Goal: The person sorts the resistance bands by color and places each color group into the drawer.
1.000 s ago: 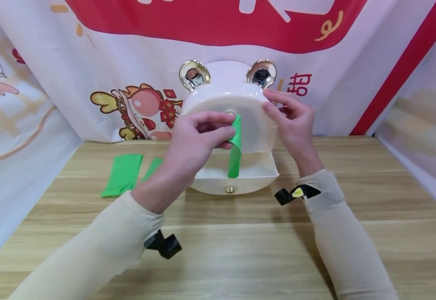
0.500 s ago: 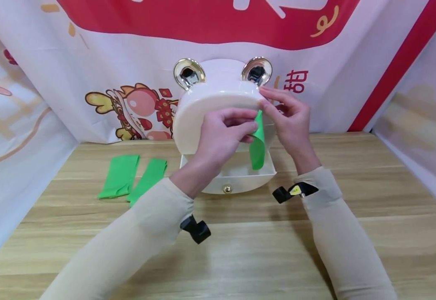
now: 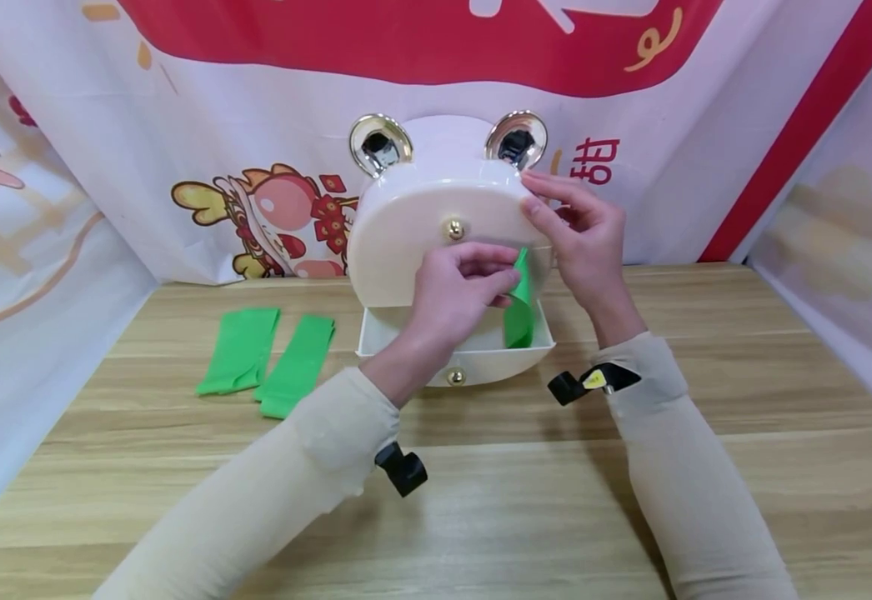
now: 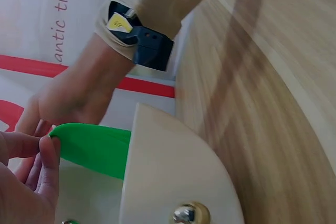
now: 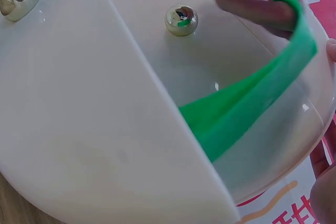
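Observation:
A white rounded box [image 3: 398, 242] with gold knobs and two shiny round ears stands at the back of the table, its lower drawer [image 3: 473, 367] pulled out. Between thumb and fingers, my left hand [image 3: 451, 287] pinches a green strip of thin cloth-like material [image 3: 522, 308] by its top end. The strip's lower end hangs inside the right part of the drawer, hidden behind the drawer front [image 5: 105, 108] in the right wrist view. My right hand [image 3: 582, 237] grips the upper right edge of the box, with thumb in front and fingertips near the right ear.
Two folded green pieces, a wider one [image 3: 239, 352] and a narrower one [image 3: 297, 367], lie on the wooden table [image 3: 481, 517] left of the box. A printed white and red cloth [image 3: 271, 108] hangs right behind the box.
My left hand has carried the green strip rightward across the box front, then lowered it into the drawer. My right hand has kept its hold on the box.

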The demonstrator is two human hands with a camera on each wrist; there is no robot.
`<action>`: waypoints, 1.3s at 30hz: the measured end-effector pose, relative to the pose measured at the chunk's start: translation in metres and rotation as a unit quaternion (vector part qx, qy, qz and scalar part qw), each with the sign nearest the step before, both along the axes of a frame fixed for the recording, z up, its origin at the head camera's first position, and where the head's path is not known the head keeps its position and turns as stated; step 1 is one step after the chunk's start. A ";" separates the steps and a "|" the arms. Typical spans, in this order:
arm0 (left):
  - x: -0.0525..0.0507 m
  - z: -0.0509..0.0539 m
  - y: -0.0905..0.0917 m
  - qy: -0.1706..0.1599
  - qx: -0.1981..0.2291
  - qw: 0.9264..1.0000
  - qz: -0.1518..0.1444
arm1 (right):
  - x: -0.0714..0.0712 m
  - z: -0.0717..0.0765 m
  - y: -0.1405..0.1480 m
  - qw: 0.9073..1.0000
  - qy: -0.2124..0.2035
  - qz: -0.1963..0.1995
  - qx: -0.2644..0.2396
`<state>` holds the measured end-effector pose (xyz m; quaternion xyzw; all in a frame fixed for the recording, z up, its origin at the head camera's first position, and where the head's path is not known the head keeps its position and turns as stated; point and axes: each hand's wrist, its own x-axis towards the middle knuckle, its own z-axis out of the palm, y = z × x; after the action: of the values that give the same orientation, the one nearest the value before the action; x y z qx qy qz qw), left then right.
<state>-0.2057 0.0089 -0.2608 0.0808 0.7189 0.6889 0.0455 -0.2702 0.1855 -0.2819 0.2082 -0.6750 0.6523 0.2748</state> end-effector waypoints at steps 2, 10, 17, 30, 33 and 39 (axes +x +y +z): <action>0.000 -0.005 -0.002 0.006 -0.007 1.000 0.007 | 0.000 0.000 0.000 1.000 0.000 0.000 -0.001; 0.004 -0.020 -0.015 0.012 -0.059 0.998 0.032 | 0.001 0.001 -0.001 1.000 -0.003 -0.011 0.004; 0.007 -0.034 -0.030 0.052 -0.124 0.990 0.031 | 0.000 0.001 -0.001 1.000 -0.005 -0.014 0.002; 0.007 -0.050 -0.051 0.123 -0.252 0.959 0.027 | 0.002 0.000 -0.001 1.000 -0.007 -0.004 -0.012; 0.007 -0.051 -0.053 0.135 -0.276 0.951 0.034 | 0.001 0.000 0.000 1.000 -0.006 0.003 -0.018; 0.007 -0.050 -0.060 0.144 -0.336 0.929 0.050 | 0.001 -0.001 -0.001 1.000 -0.006 0.003 -0.019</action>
<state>-0.1986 -0.0507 -0.3108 0.1227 0.9104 0.3892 -0.0686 -0.2692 0.1841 -0.2827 0.2014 -0.6637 0.6667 0.2729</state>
